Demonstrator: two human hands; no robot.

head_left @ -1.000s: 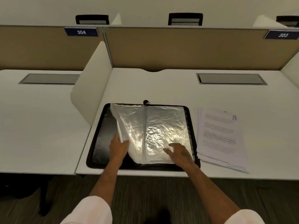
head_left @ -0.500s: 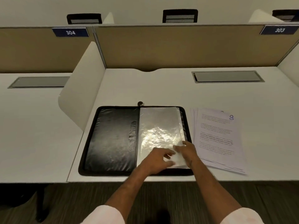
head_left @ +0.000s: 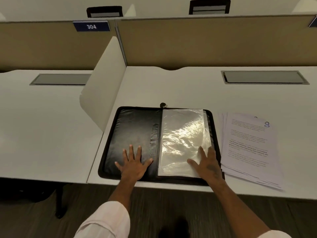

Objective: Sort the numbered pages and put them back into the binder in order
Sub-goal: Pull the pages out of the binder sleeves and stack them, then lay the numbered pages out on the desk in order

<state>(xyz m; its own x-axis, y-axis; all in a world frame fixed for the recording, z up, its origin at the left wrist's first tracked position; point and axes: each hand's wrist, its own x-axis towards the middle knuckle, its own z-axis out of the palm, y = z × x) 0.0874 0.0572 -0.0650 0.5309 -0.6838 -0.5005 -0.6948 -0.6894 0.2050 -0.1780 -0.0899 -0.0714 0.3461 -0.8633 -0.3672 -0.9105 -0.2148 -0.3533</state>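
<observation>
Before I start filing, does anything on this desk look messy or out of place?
The paper stack right of the binder is fanned, its edges uneven, with page 8 on top. The top sleeve is crinkled and looks empty. Nothing spilled or torn.

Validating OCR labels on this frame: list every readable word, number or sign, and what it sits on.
"304": white digits on the blue sign on the partition.
"8": blue handwriting at the top right corner of the top page.
Printed paragraphs on that page: too blurred to read.
Second blue sign at the right edge: cut off, unreadable.
Binder: no text visible.
</observation>
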